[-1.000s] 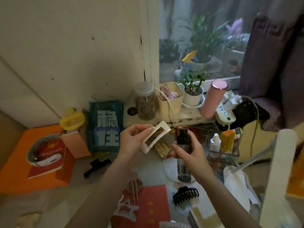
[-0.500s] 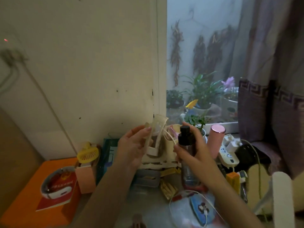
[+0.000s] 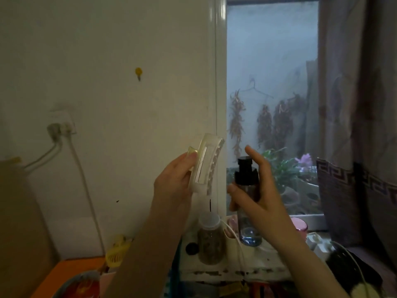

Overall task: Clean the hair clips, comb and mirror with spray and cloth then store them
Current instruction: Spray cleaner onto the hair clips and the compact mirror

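Head view: my left hand [image 3: 174,181] pinches the cream hair clip [image 3: 206,164] upright, beside the spray bottle [image 3: 247,203] gripped in my right hand [image 3: 262,194]. Risk: nozzle aimed off-clip, mist hitting the wall socket [image 3: 61,126].

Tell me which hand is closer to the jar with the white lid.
Right. The right hand, holding the spray bottle, is just above and right of the jar; the left hand, holding the hair clip, is higher and to its left.

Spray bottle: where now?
Head view, centre-right: the spray bottle is held upright in the right hand, beside the hair clip, before the window.
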### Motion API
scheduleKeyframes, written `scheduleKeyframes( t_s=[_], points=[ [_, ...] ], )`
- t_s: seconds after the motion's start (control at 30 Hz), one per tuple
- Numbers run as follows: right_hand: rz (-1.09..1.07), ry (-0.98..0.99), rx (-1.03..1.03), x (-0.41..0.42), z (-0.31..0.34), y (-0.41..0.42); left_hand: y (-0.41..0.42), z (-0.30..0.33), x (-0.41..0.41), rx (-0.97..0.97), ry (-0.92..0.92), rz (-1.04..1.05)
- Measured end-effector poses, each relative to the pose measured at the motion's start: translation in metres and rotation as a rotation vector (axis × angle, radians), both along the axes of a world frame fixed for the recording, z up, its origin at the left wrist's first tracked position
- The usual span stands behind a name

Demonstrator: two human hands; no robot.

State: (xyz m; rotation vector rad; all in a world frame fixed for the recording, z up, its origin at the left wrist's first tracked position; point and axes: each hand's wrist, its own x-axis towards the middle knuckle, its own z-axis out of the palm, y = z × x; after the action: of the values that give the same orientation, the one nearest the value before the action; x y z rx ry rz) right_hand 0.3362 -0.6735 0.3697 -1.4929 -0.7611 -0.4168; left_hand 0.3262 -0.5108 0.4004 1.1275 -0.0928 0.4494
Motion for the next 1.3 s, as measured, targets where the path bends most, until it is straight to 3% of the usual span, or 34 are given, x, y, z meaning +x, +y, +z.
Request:
scheduleKeyframes(
  t_s=[0.37,0.53,0.7,1.3],
  points=[
    [-0.253,-0.365,-0.156,0.011,0.044,-0.007,-0.012,0.039,0.005,0.024,-0.143,-0.063],
    [-0.390,-0.383,-0.210,0.016,0.045,-0.012,-0.017,0.044,0.003,-0.024,-0.146,-0.051],
    [-0.447,-0.398,-0.240,0.019,0.046,-0.007,-0.025,0.048,-0.003,-0.199,-0.105,0.042],
    [-0.421,-0.361,-0.103,0.022,0.038,-0.014,-0.030,0.039,-0.004,-0.192,-0.101,0.085]
  ],
)
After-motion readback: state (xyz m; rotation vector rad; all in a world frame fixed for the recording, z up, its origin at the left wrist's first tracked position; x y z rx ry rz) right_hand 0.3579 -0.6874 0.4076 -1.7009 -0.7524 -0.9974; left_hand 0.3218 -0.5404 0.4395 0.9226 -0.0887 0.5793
